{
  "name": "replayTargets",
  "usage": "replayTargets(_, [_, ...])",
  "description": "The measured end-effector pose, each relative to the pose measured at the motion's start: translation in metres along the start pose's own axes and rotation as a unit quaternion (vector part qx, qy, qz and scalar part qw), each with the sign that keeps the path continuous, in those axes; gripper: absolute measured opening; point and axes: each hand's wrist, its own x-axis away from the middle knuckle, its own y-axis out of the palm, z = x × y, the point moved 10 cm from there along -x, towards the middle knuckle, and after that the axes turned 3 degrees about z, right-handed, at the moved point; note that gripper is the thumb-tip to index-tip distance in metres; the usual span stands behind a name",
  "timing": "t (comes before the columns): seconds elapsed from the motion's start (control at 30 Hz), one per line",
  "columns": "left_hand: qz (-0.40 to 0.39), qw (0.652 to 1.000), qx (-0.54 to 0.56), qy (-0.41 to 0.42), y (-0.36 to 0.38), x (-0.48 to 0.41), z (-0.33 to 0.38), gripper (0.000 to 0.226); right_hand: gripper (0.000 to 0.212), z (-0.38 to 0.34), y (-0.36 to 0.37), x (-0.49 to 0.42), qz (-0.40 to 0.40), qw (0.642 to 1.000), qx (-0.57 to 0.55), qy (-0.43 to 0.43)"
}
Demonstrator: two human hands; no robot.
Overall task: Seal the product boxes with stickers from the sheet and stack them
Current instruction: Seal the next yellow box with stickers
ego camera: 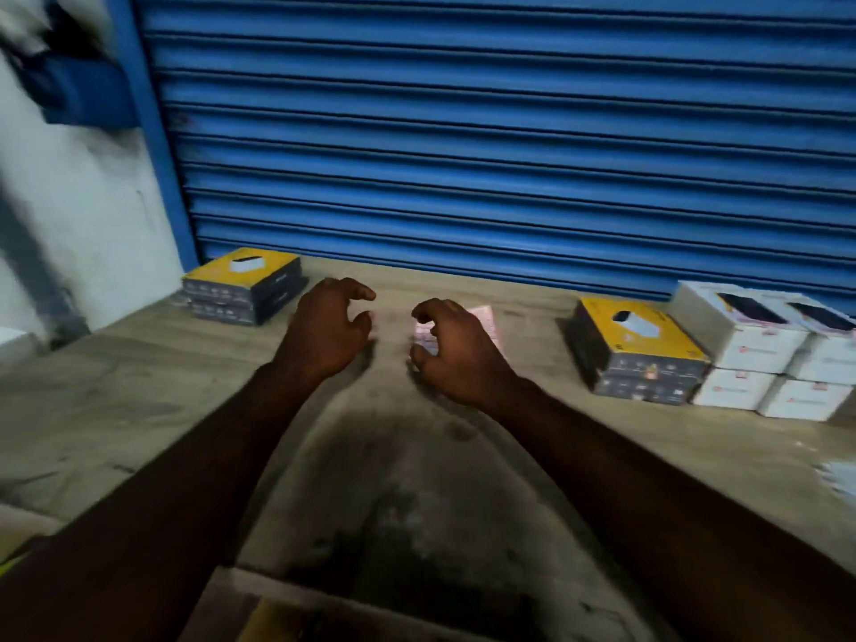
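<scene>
Carton (287, 600): its brown cardboard edge sits nearest, at the bottom of the view; the contents are too dark to read.
Table (139, 410): a worn wooden top with no product box on the patch in front of the person.
Left hand (331, 326): it hovers over the table with loosely curled fingers, thumb and forefinger apart, holding nothing.
Right hand (456, 352): its fingers are curled over the near edge of the sticker sheet. Blur hides whether they pinch it or only touch it.
Sticker sheet (481, 317): pinkish, flat on the table, mostly hidden under the right hand.
Right yellow-topped boxes (639, 349): two stacked, just beside the white boxes.
White boxes (759, 349): stacked two high, in at least two columns, at the right edge.
Left yellow-topped boxes (245, 284): two stacked by the wall, well apart from the other stacks.
Roller shutter (509, 132): blue and closed behind the table.
Done so far: probably the left pair is sealed and stacked, though no sticker shows on any box.
Left to do: likely the right-hand piles. The step in hand looks like peeling a sticker, with no box yet brought in.
</scene>
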Motion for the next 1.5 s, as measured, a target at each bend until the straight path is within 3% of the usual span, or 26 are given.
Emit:
replayTargets(0.23, [0.069,0.985,-0.13,-0.086,-0.077,-0.013,-0.106,0.034,0.063,-0.073,0.107,-0.066,-0.057,0.996,-0.073,0.009])
replayTargets(0.33, [0.082,0.985,-0.114,-0.101,-0.09,-0.014,-0.143,0.034,0.064,-0.092,0.133,-0.093,-0.058,0.995,-0.076,0.007])
replayTargets(0.57, [0.087,0.988,-0.054,-0.113,-0.095,-0.038,-0.197,0.066,0.072,-0.103,0.178,-0.127,-0.078,0.994,-0.069,0.0])
replayTargets(1.03, [0.125,0.99,0.046,-0.043,-0.083,-0.034,-0.168,0.067,0.062,-0.075,0.156,-0.12,0.071,0.99,-0.123,0.028])
replayTargets(1.27, [0.133,0.989,0.07,0.011,-0.072,-0.017,-0.139,0.054,0.058,-0.052,0.128,-0.105,0.116,0.983,-0.133,0.049])
replayTargets(1.5, [0.161,0.984,0.043,0.071,-0.077,-0.008,-0.117,0.039,0.067,-0.052,0.116,-0.088,0.171,0.962,-0.212,0.032])
